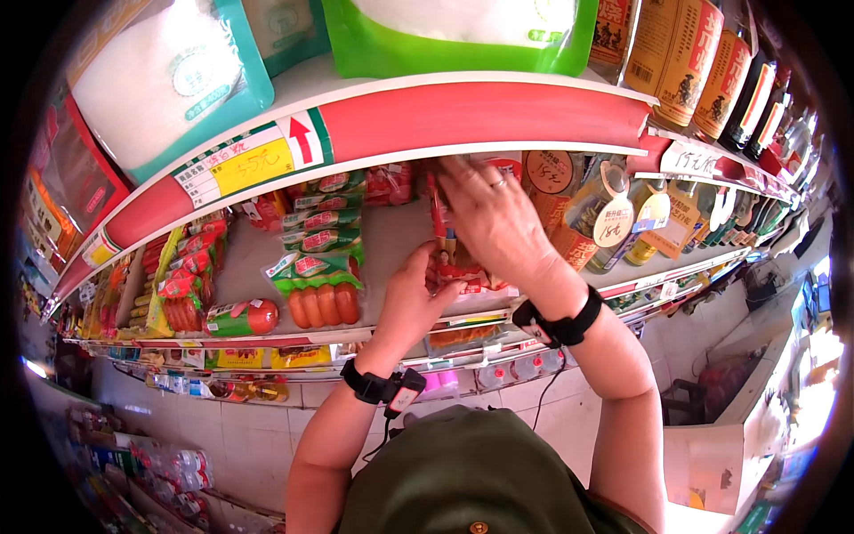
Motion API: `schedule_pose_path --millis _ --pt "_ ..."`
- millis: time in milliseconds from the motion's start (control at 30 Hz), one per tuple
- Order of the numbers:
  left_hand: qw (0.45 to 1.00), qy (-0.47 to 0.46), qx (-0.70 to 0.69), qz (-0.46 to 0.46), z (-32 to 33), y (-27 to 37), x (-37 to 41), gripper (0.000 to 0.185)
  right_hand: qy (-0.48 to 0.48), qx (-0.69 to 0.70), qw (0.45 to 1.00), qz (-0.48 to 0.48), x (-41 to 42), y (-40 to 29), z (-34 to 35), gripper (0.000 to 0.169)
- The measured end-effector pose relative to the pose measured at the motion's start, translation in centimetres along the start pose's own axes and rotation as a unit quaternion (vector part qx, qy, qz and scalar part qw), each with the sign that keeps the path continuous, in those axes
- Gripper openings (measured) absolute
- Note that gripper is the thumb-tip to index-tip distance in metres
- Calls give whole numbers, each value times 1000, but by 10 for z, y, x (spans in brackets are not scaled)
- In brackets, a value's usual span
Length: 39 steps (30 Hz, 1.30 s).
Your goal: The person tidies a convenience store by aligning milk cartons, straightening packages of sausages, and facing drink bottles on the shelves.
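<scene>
In front of me on a store shelf (393,253) stands a red printed food package (462,274), its upper part covered by my right hand. My left hand (410,300) is at its lower left corner, thumb across the front and fingers along the side. Reaching over the top, my right hand (497,217) wears a ring; its fingertips are blurred in the shadow beneath the upper shelf. Left of my hands is a row of green sausage packs (323,267). Each wrist carries a black strap with a small cabled device.
A red-edged upper shelf (480,117) overhangs my hands and holds white-filled bags (460,27). Tagged glass bottles (600,213) stand close on the right. A sausage roll (243,317) lies near the shelf's front edge. Lower shelves and a tiled floor (247,427) are below.
</scene>
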<state>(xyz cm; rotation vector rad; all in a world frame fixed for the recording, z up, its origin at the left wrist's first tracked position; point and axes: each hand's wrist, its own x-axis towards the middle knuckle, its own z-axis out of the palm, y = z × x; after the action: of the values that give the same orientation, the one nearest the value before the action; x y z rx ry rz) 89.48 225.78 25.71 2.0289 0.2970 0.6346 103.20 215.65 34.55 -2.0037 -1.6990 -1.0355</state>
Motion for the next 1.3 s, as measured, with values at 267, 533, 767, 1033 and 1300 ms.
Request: schedule_pose_path --millis 267,533,767,1033,1300 --pt "999 15 22 21 2 -1 -2 62 18 63 983 169 -18 22 6 47" --pt "998 32 30 45 3 -6 -4 54 -103 81 985 112 -75 -32 -5 66" --pt "997 35 41 60 2 -4 -7 55 -104 123 984 75 -114 -50 -10 49" --pt "980 84 65 170 -6 4 -13 58 -31 126 987 93 -123 -66 -3 36" --pt "946 -36 58 316 -70 14 -59 50 -18 183 968 170 -102 -73 -22 28"
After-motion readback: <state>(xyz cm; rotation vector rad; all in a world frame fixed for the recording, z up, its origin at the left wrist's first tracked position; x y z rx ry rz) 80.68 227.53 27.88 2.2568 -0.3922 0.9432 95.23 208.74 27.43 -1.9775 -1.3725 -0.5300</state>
